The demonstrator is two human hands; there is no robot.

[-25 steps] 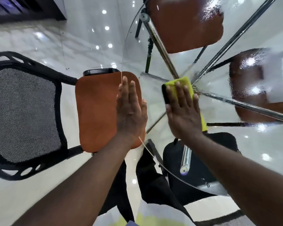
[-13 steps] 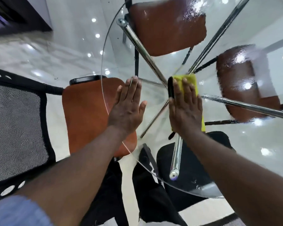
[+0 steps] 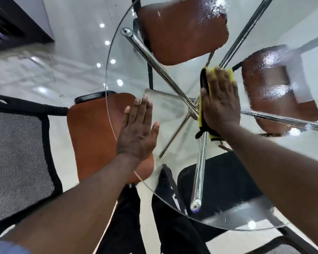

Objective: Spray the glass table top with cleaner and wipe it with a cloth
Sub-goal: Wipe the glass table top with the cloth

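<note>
Since a second ago the right hand [image 3: 220, 105] and its cloth [image 3: 231, 75] slide farther across the glass table top [image 3: 117, 57], to just beside the crossing of the chrome legs [image 3: 193, 109]. Its straight fingers press the soft yellow cloth flat; a flat palm likely suits it better than a pinch. The left hand [image 3: 138, 132] rests flat, fingers straight, between that crossing and the near rim. The glass looks stiff, slick and breakable, with wet streaks [image 3: 275, 85] beyond the crossing. Chair seats [image 3: 92, 134] sit beneath, so they should not block the wipe.
</note>
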